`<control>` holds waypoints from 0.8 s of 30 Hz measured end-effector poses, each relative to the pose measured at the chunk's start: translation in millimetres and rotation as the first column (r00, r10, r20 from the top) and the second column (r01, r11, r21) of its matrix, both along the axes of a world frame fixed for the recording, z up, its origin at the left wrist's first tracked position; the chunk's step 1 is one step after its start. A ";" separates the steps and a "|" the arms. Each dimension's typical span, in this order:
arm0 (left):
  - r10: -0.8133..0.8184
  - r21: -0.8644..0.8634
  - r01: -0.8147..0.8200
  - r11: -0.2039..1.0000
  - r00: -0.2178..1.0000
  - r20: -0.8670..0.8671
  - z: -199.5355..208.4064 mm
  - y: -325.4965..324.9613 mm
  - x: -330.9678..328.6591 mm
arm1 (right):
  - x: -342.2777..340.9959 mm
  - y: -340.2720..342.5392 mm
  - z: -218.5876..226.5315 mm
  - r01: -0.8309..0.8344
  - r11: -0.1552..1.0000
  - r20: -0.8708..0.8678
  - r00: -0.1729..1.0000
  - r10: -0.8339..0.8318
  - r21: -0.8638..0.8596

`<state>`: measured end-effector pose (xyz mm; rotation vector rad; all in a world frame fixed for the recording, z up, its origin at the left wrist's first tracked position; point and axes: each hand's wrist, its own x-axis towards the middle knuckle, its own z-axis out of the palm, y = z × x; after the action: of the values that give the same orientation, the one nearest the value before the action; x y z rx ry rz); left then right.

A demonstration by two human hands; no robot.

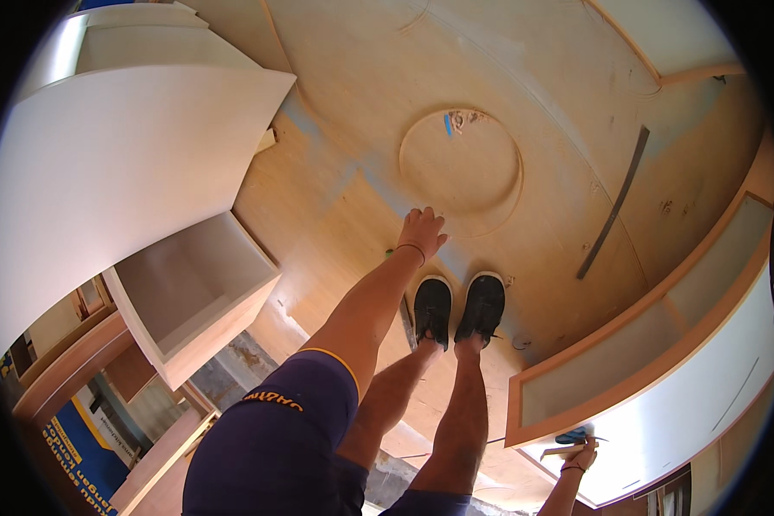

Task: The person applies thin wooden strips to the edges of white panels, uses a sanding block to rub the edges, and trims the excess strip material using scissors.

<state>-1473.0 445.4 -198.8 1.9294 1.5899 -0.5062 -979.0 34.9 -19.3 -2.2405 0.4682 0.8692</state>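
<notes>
My left hand (423, 230) reaches out over the wooden floor, its fingers loosely bent and spread, with nothing in it. Just ahead of it is a round, ring-shaped outline (402, 155) on the floor, with a blue strip (447, 125) at its far edge. At the lower right, my right hand (580, 454) is closed by a white panel (645, 451). In or against its fingers are a thin tan bar (561, 451) and a blue-black piece (574, 436); their exact kind is too small to tell.
My black shoes (482, 305) stand on the floor. An open white box-like cabinet (262, 288) and a large white panel (138, 155) are at left. A wood-edged frame (525, 404) stands at right. A dark strip (615, 202) lies on the floor. A blue-and-yellow printed sheet (73, 451) is at lower left.
</notes>
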 end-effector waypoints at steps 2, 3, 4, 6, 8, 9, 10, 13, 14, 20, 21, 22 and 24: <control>-0.044 0.171 0.031 0.985 0.996 0.075 -10.7 -9.6 3.2 | 7.7 -13.1 -1.6 -0.027 1.000 0.012 1.000 0.027 0.007; -0.067 0.260 0.039 0.965 0.992 0.103 -16.4 -10.9 4.0 | 12.6 -18.9 -3.9 -0.054 0.999 -0.008 0.999 0.054 0.007; -0.061 0.292 0.015 0.956 0.987 0.149 -17.2 -2.1 9.8 | 12.2 -17.0 -5.5 -0.064 0.998 0.012 0.998 0.064 -0.021; -0.056 0.358 -0.034 0.933 0.970 0.238 -22.5 30.2 31.8 | 4.3 -6.0 -5.3 -0.081 0.994 0.050 0.995 0.085 -0.072; 0.028 0.453 -0.163 0.876 0.957 0.289 -20.3 64.4 59.7 | -7.3 9.7 -2.5 -0.059 0.995 0.082 0.994 0.065 -0.081; 0.068 0.501 -0.258 0.826 0.928 0.366 -14.6 81.7 73.1 | -7.5 10.9 -1.4 -0.071 0.993 0.084 0.993 0.079 -0.094; 0.097 0.537 -0.351 0.767 0.890 0.445 -7.5 93.6 81.8 | -7.8 10.6 -0.1 -0.080 0.991 0.089 0.992 0.090 -0.108; 0.114 0.487 -0.412 0.770 0.840 0.530 16.9 107.7 79.2 | -3.6 1.4 0.5 -0.070 0.989 0.075 0.994 0.080 -0.133; 0.043 0.442 -0.262 0.858 0.894 0.446 6.9 96.5 59.5 | -8.1 -2.8 -2.7 -0.061 0.988 0.093 0.993 0.075 -0.143; 0.113 0.511 -0.385 0.769 0.868 0.483 26.2 66.5 67.0 | -9.0 -10.3 -4.8 -0.136 0.986 0.100 0.984 0.146 -0.099; 0.130 0.505 -0.432 0.748 0.841 0.526 35.9 81.1 74.5 | -8.6 -6.6 0.3 -0.137 0.982 0.093 0.984 0.150 -0.132; 0.132 0.505 -0.476 0.720 0.808 0.574 35.5 97.2 76.6 | -12.3 3.2 -2.2 -0.130 0.980 0.096 0.985 0.146 -0.149; 0.092 0.398 -0.308 0.864 0.874 0.477 23.9 92.9 59.4 | -19.1 4.8 -1.5 -0.120 0.975 0.103 0.985 0.141 -0.185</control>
<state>-1413.6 538.3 -174.9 1.9748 1.6708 0.4317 -998.1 39.7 -20.8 -2.4948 0.3598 0.7844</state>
